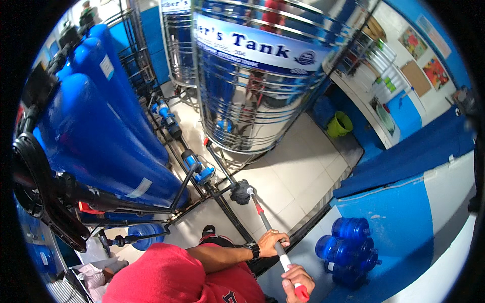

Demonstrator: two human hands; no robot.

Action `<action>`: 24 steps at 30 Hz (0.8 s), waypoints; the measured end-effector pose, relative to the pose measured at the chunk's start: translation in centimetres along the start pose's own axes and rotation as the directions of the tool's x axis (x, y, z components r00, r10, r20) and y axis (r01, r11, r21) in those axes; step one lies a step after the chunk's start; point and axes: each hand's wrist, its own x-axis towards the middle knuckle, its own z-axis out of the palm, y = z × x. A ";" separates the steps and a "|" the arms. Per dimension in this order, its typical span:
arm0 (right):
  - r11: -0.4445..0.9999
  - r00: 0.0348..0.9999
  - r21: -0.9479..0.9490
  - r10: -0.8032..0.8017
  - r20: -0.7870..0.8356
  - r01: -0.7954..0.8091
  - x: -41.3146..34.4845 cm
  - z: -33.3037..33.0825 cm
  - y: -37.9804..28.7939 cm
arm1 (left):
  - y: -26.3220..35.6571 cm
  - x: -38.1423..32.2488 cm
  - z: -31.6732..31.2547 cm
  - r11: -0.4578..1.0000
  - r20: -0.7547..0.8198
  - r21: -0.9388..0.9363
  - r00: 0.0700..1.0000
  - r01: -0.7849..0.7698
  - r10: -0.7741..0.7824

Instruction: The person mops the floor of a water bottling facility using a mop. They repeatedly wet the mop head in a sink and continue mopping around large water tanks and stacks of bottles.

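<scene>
My left hand [271, 243], with a dark watch at its wrist, is closed around the grey handle of a mop [264, 220]. Lower down, my right hand [298, 282] grips the same handle by its white section, just above the red end cap. The handle slants away from me. At its far end, the dark, shaggy mop head [240, 192] rests on the light tiled floor [273, 181], beside black pipes [233, 217] that run along the ground. A blue and black pump [199, 168] sits just left of the mop head.
A large stainless steel water tank [250, 102] stands on a metal frame ahead. Tall blue filter vessels [94, 128] line the left side. Blue water jugs [346, 242] are stacked at right, below a blue curtain [401, 163]. A yellow-green bin [339, 125] stands further back.
</scene>
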 end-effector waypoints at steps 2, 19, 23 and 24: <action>1.000 0.997 0.004 -0.015 -0.075 0.016 -1.1 -1.7 -2.0 | 2.7 -0.1 1.3 0.998 -0.016 -0.033 0.998 -0.060 0.060; 0.996 0.912 0.059 0.092 -0.399 -0.074 -6.4 -9.4 8.7 | -4.9 11.6 12.8 0.913 0.844 0.177 0.534 -0.367 0.051; 0.996 0.868 0.049 0.093 -0.488 -0.079 -3.0 -12.0 10.6 | -3.9 18.1 12.9 0.857 0.948 0.166 0.319 -0.487 -0.002; 0.995 0.853 0.042 0.095 -0.513 -0.085 -1.8 -12.6 11.4 | -3.9 20.4 13.3 0.877 0.951 0.175 0.307 -0.448 -0.033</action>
